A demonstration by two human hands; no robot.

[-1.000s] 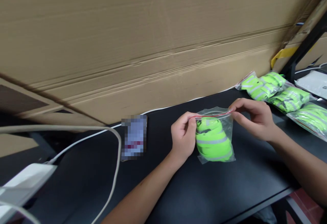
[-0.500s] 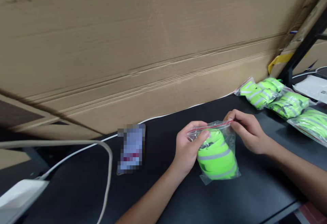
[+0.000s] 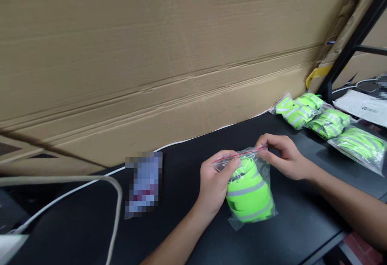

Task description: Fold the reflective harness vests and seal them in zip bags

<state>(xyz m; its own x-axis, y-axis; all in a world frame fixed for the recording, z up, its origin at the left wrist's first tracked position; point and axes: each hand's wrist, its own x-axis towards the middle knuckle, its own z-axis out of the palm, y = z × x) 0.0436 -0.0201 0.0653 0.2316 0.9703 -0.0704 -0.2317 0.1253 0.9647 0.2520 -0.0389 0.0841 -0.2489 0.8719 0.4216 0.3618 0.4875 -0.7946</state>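
Matte black table (image 3: 302, 224): left hand (image 3: 216, 182) and right hand (image 3: 282, 158) pinch crinkly clear bag (image 3: 249, 192)

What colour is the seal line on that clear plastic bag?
Red: the thin seal line on the clear plastic bag, head view.

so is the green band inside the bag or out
Inside: the rolled green band shows through the clear bag, below the red zip line that the left hand and right hand pinch.

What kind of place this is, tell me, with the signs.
Likely a packing bench: the left hand and right hand pinch a bag of neon-green bands, filled bags lie alongside, flat cardboard stands behind.
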